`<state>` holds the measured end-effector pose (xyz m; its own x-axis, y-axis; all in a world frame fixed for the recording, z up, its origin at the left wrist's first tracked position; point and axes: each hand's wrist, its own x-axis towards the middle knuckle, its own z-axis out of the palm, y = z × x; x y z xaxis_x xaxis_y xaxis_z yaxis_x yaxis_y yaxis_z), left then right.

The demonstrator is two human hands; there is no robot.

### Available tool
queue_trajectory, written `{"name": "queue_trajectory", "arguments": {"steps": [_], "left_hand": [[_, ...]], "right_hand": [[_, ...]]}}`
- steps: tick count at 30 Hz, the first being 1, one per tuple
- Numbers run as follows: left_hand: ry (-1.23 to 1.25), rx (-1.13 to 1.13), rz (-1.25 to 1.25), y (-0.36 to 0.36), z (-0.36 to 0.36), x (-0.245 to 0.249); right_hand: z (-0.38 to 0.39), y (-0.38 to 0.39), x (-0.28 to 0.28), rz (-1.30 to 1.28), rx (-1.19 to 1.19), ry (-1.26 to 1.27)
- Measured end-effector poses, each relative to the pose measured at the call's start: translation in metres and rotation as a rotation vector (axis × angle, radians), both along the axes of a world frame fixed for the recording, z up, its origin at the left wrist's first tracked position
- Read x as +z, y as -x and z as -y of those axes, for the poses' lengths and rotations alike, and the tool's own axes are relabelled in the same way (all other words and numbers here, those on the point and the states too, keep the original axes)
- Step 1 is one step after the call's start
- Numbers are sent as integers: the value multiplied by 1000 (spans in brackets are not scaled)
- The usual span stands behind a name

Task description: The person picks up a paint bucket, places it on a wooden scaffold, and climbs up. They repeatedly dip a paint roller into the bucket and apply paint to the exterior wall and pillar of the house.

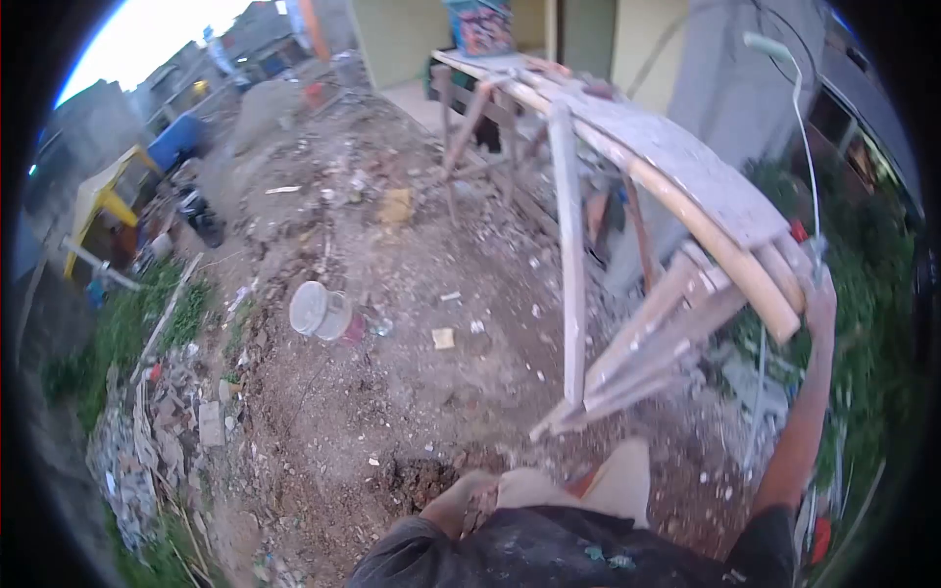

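My right hand (821, 286) is raised at the right, beside the end of the plank trestle. It is closed around the lower end of a paint roller (769, 47); the thin frame rises from the hand and the pale roller head is at the top. Close by is the rounded wooden pole (725, 230) along the edge of the trestle's board (676, 147). Low in the view, my left hand (480, 507) rests near my thigh, blurred, its fingers not clear enough to read.
A white bucket (321, 312) lies tipped on the rubble-strewn dirt ground. Wooden trestle legs (569, 255) stand ahead, with a patterned bucket (480, 27) at the board's far end. Grass and debris (147, 431) line the left; a wall (720, 88) rises behind the trestle.
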<state>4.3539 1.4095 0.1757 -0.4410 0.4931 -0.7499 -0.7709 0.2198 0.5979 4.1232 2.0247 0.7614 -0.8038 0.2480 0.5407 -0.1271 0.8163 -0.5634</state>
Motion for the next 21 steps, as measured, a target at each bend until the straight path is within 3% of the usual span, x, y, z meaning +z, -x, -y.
{"name": "queue_trajectory", "arguments": {"steps": [1, 2, 3, 5, 6, 8, 9, 13, 14, 16, 17, 19, 20, 21], "left_hand": [[223, -238, 182, 35, -25, 52], [97, -447, 99, 41, -43, -19], [83, -511, 150, 52, -58, -13], [-33, -1263, -316, 86, -91, 57], [-40, -1289, -310, 89, -107, 75], [296, -1331, -60, 91, -137, 106], [375, -1332, -139, 85, -145, 138], [325, -1434, -208, 86, -154, 90], [330, -1443, -210, 87, -153, 99], [274, -1361, -674, 107, -146, 125], [290, -1376, -698, 137, -143, 141], [47, -770, -864, 198, -133, 181], [61, -455, -805, 232, -136, 241], [353, -173, -734, 257, -156, 358]], "right_hand": [[-5, 1, 1, 40, -33, -31], [-11, 3, -2, 14, -19, -80], [-9, -2, 0, 27, -81, -143], [-12, -5, -5, 114, -201, -132], [-13, -8, -6, 159, -242, -151], [-19, -15, -18, 131, -253, -125], [-21, -11, -18, 99, -234, -109], [-16, -10, -20, -8, -180, -20], [-13, -12, -19, -11, -190, -16], [-4, -14, -15, 46, -300, -49], [1, -14, -17, -13, -286, 1], [7, -16, -18, -61, -302, 9], [10, -16, -18, -88, -302, 9], [13, -18, -17, -104, -314, 16]]}}
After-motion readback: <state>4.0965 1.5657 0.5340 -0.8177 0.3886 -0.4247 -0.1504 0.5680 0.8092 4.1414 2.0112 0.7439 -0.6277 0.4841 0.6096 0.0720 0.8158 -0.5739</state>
